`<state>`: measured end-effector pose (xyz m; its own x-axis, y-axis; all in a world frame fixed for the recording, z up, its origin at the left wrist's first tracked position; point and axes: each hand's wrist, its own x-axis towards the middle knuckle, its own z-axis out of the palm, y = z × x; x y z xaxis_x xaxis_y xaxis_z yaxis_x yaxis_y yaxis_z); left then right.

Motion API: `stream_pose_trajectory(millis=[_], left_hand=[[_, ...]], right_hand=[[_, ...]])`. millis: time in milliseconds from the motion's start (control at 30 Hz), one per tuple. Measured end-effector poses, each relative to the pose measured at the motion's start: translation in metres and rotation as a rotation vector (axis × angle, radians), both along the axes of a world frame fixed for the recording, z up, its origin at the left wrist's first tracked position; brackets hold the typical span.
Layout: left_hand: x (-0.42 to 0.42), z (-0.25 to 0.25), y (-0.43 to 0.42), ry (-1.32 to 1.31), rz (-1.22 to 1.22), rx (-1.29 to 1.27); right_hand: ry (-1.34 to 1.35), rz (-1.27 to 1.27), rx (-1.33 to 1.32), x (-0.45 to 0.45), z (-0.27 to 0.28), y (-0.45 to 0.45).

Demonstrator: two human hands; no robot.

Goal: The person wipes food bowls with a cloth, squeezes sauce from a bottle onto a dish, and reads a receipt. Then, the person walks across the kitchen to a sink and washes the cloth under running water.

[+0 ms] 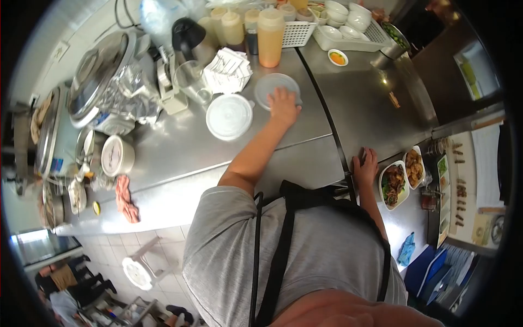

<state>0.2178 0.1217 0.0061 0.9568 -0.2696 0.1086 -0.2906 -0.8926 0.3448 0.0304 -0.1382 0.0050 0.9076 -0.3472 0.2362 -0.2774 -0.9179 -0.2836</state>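
My left hand reaches across the steel counter and rests on a round translucent plastic lid, its fingers spread over the surface. Just left of it is a white round lidded container. My right hand lies at the counter edge near my body, fingers apart and holding nothing. To its right are a white dish of dark glazed meat with greens and a dish of fried pieces.
Sauce squeeze bottles, a stack of paper slips and a clear jug line the back. White bowls fill a basket. A pink cloth hangs at the left edge; a stool stands on the floor.
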Motion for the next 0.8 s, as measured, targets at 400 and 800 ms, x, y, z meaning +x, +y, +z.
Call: stream_pose_trajectory(millis=[400, 800], left_hand=[[-0.050, 0.063, 0.034, -0.538, 0.065, -0.360], [-0.085, -0.001, 0.107, -0.271, 0.449, -0.029]], right_hand=[[-0.047, 0.157, -0.018, 0.001, -0.015, -0.015], [-0.051, 0.204, -0.068, -0.001, -0.011, -0.016]])
